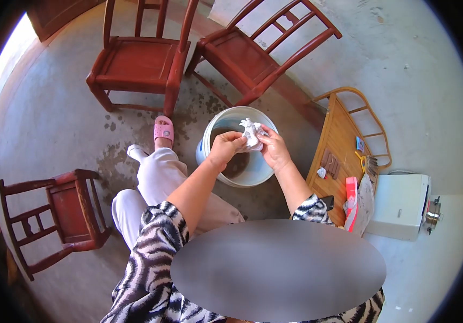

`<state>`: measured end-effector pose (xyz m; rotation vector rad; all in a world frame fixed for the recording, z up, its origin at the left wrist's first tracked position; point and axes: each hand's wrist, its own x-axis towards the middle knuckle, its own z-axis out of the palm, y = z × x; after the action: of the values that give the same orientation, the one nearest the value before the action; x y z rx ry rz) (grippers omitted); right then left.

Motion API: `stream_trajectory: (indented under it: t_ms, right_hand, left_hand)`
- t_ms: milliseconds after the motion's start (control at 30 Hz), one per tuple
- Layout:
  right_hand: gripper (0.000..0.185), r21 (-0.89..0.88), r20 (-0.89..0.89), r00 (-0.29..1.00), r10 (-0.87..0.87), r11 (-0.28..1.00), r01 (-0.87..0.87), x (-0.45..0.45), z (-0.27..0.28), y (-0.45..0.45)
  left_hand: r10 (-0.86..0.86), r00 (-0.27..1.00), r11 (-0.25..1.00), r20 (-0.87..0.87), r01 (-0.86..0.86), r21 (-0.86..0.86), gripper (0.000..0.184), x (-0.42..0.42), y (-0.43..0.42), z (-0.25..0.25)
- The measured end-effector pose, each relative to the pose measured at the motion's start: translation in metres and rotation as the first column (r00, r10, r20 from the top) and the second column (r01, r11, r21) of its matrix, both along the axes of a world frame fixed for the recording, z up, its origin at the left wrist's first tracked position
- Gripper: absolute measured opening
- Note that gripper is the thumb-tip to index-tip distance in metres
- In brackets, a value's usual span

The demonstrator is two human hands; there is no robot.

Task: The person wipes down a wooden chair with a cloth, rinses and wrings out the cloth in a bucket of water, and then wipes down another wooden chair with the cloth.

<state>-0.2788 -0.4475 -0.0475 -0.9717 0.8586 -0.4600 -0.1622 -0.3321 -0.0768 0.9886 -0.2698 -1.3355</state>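
Note:
A crumpled white wet-looking cloth (252, 133) is held up between both hands over a bucket. My left hand (227, 149) is closed, pinching the cloth's left side with thumb and fingers. On the other side, my right hand (275, 151) is closed on its right edge. Beneath them stands the whitish bucket (261, 173) with murky brownish water (235, 166) in it. Both forearms hide part of the bucket's near side.
Two red wooden chairs (137, 59) stand beyond the bucket, and another chair (72, 210) is at left. Wet patches (115, 156) mark the floor. On the right, a wooden table (328, 142) carries plastic packaging (359, 204) and small items, near a white cabinet (398, 202).

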Motion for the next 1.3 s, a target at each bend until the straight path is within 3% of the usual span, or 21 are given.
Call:
stream_trajectory:
  t_ms: [67, 133, 200, 267, 333, 400, 500, 533, 600, 667, 733, 800, 867, 900, 933, 1000, 1033, 1067, 1100, 1200, 1300]
  right_hand:
    - [0.036, -0.002, -0.017, 0.999, -0.031, 1.0, 0.031, -0.001, -0.002, -0.003]
    - [0.031, -0.101, -0.098, 0.993, -0.067, 0.993, 0.057, 0.0, -0.001, -0.002]
    - [0.029, -0.072, -0.108, 0.991, -0.074, 0.995, 0.066, 0.003, 0.003, 0.001]
    - [0.029, -0.044, -0.116, 0.99, -0.079, 0.996, 0.075, 0.007, 0.003, 0.006]
    - [0.029, 0.131, 0.087, 0.993, -0.08, 0.989, 0.069, 0.01, -0.001, 0.011]
    - [0.033, 0.11, 0.162, 0.98, -0.117, 0.989, 0.1, 0.019, 0.01, 0.022]
    - [0.039, 0.082, 0.236, 0.966, -0.103, 0.993, 0.086, 0.032, 0.034, 0.031]
    - [0.037, 0.072, 0.261, 0.961, -0.09, 0.995, 0.074, 0.037, 0.036, 0.032]
    - [0.033, 0.087, 0.339, 0.936, -0.089, 0.994, 0.063, 0.051, 0.042, 0.035]
    - [0.032, 0.168, 0.438, 0.889, -0.132, 0.984, 0.063, 0.067, 0.051, 0.038]
    - [0.032, 0.186, 0.505, 0.858, -0.089, 0.983, -0.007, 0.075, 0.058, 0.037]
    - [0.029, 0.204, 0.522, 0.845, -0.114, 0.979, 0.006, 0.078, 0.06, 0.033]
    - [0.03, 0.123, 0.53, 0.848, 0.004, 0.989, -0.081, 0.071, 0.059, 0.023]
    - [0.029, -0.015, 0.443, 0.896, 0.028, 1.0, -0.024, 0.067, 0.064, 0.022]
    - [0.029, -0.149, 0.235, 0.97, 0.059, 0.989, -0.025, 0.06, 0.07, 0.02]
    - [0.028, -0.173, 0.197, 0.98, 0.039, 0.985, -0.004, 0.055, 0.081, 0.021]
    - [0.028, -0.18, 0.207, 0.978, 0.023, 0.984, 0.015, 0.055, 0.08, 0.02]
    - [0.027, -0.025, 0.38, 0.925, 0.018, 1.0, -0.01, 0.06, 0.077, 0.016]
    - [0.027, 0.122, 0.537, 0.843, -0.013, 0.99, -0.063, 0.067, 0.075, 0.015]
    - [0.04, -0.009, 0.39, 0.909, 0.149, 0.987, -0.158, 0.109, 0.071, 0.025]
    - [0.084, -0.035, 0.301, 0.839, 0.453, 0.884, -0.465, 0.162, 0.084, 0.074]
  left_hand:
    - [0.121, 0.99, 0.99, -0.073, -0.125, -0.057, 0.013, -0.004, -0.004, -0.006]
    - [0.13, 0.99, 0.989, -0.048, -0.133, -0.062, 0.012, -0.003, -0.003, -0.007]
    - [0.146, 0.989, 0.987, -0.019, -0.147, -0.064, 0.012, 0.0, -0.001, -0.003]
    - [0.094, 0.98, 0.992, -0.177, -0.106, -0.063, 0.012, 0.002, 0.001, 0.0]
    - [0.056, 0.983, 0.996, -0.176, -0.067, -0.056, 0.014, 0.009, 0.006, -0.002]
    - [-0.015, 0.985, 0.998, -0.173, 0.005, -0.061, 0.016, 0.009, 0.006, 0.011]
    - [0.161, 0.987, 0.968, -0.012, -0.16, -0.193, 0.018, 0.011, 0.012, 0.03]
    - [0.222, 0.975, 0.971, 0.028, -0.219, -0.1, 0.016, 0.016, 0.013, 0.029]
    - [0.282, 0.956, 0.956, 0.085, -0.273, -0.104, 0.015, 0.031, 0.014, 0.032]
    - [0.368, 0.888, 0.93, 0.276, -0.347, -0.126, 0.015, 0.042, 0.012, 0.04]
    - [0.469, 0.716, 0.879, 0.517, -0.434, -0.197, 0.017, 0.055, 0.004, 0.037]
    - [0.424, 0.772, 0.905, 0.474, -0.388, -0.176, 0.018, 0.066, 0.008, 0.056]
    - [0.474, 0.76, 0.88, 0.444, -0.407, -0.243, 0.019, 0.072, 0.008, 0.062]
    - [0.48, 0.655, 0.872, 0.584, -0.429, -0.235, 0.021, 0.074, 0.012, 0.074]
    - [0.467, 0.692, 0.88, 0.551, -0.423, -0.216, 0.021, 0.075, 0.015, 0.081]
    - [0.385, 0.838, 0.922, 0.386, -0.327, -0.209, 0.019, 0.076, 0.023, 0.095]
    - [0.394, 0.894, 0.896, 0.213, -0.322, -0.306, 0.017, 0.078, 0.027, 0.105]
    - [0.383, 0.923, 0.856, 0.029, -0.343, -0.388, 0.015, 0.08, 0.033, 0.116]
    - [0.374, 0.927, 0.845, -0.008, -0.344, -0.41, 0.014, 0.084, 0.042, 0.132]
    - [0.387, 0.92, 0.808, 0.065, -0.304, -0.505, 0.013, 0.105, 0.07, 0.165]
    - [0.342, 0.934, 0.826, 0.101, -0.248, -0.507, 0.017, 0.13, 0.112, 0.188]
